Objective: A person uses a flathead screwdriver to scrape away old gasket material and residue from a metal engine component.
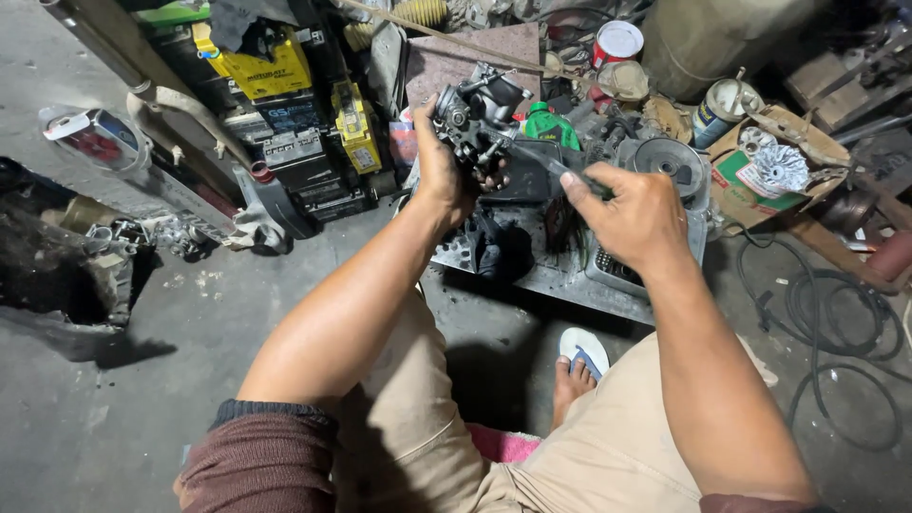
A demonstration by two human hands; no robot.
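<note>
Single head-worn camera looks steeply down, close over the person's lap.

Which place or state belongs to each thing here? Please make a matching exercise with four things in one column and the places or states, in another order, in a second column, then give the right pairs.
Things:
1. metal engine part
2. dark tool
3. green bottle
4. cardboard box

Places or states:
A. lies open at the right, on the floor
B. held up in the left hand
C. stands behind the hands, among the clutter
D. gripped in the right hand, tip toward the engine part

Pairs: 1-B, 2-D, 3-C, 4-A
</note>
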